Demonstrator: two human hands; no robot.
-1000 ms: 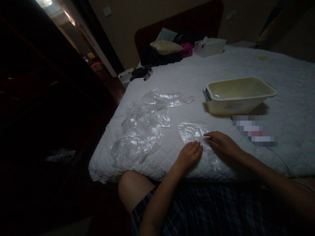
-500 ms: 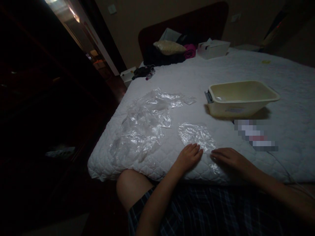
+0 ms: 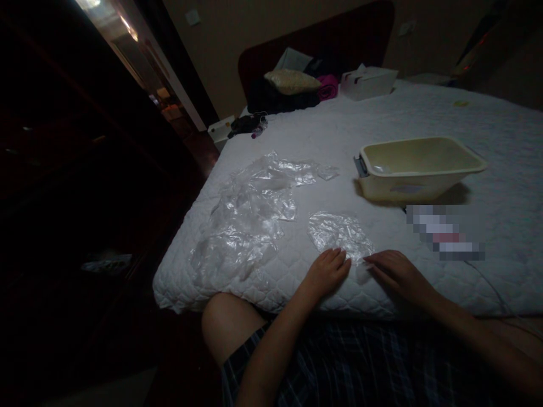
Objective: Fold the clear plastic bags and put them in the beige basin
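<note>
Right hand (image 3: 399,275) drawn nearer, bag (image 3: 337,230) crinkled (clear)

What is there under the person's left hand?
Around the left hand, white quilted bedding shows, and the near edge of a clear plastic bag reaches its fingers. Whatever lies directly beneath is covered.

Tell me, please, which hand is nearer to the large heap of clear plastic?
The left hand. It rests to the right of the large heap, apart from it; the right hand is farther off to the right, beyond the left one.
</note>
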